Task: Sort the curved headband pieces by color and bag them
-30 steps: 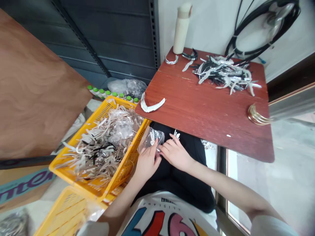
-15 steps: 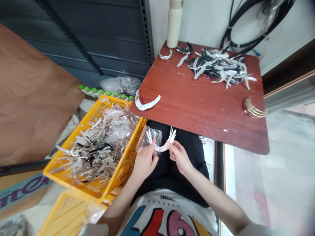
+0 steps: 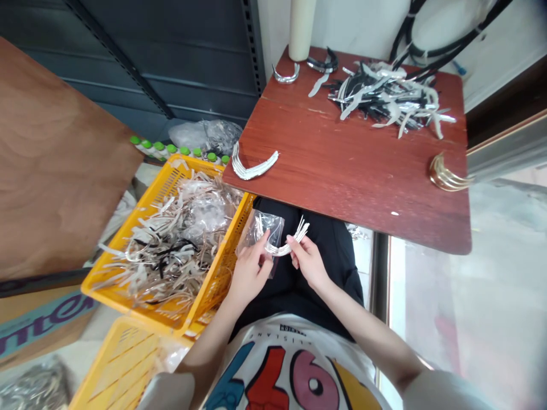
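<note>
A bundle of thin white U-shaped strips (image 3: 280, 250) is held over my lap, its curve facing down toward me. My right hand (image 3: 311, 263) pinches its right side between thumb and fingers, and the free ends stick up above. My left hand (image 3: 251, 272) grips a clear plastic bag (image 3: 274, 223), with the index finger extended along it. The left part of the bundle lies at the bag, seemingly inside it; the clear film makes this hard to tell. Some of the bag hangs below the left fingers.
A red-brown table (image 3: 342, 182) stands ahead, bearing a white curved bundle (image 3: 255, 169), gold curved pieces (image 3: 447, 175), a black-and-silver pile (image 3: 384, 99) and a white bottle (image 3: 301, 31). A yellow crate (image 3: 171, 326) full of bagged strips is at my left. Green-capped bottles (image 3: 184, 151) line up behind it.
The view has tilted slightly, so the table and crate appear higher. Both hands keep their holds on the bag and the strips, with the bundle moved only slightly.
</note>
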`<state>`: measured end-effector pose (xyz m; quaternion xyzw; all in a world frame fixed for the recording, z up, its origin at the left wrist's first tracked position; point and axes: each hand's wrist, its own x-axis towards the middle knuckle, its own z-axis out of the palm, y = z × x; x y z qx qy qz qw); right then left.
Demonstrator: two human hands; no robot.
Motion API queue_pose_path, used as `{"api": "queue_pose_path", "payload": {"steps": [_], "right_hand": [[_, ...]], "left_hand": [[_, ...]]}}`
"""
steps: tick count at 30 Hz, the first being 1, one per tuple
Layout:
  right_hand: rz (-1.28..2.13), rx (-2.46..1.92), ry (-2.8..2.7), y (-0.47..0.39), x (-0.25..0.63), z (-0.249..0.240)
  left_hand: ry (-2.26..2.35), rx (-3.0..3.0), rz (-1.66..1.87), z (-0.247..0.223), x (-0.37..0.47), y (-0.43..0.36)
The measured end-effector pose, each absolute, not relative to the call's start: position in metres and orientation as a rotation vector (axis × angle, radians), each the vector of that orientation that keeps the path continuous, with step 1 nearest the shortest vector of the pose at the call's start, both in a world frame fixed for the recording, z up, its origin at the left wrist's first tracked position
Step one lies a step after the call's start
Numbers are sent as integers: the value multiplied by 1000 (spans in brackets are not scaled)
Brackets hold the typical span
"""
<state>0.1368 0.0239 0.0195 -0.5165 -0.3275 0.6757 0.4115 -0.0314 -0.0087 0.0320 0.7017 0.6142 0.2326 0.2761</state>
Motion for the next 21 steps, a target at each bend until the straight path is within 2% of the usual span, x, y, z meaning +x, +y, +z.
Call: {"api": "queue_pose_path", "payload": {"steps": [8, 21], "right_hand": [[1669, -1285, -914, 21, 140, 14], [1678, -1300, -925, 21, 141, 13]], "left_hand": [[1725, 1751, 752, 28, -22, -6], [1620, 1625, 724, 28, -29, -7]]}}
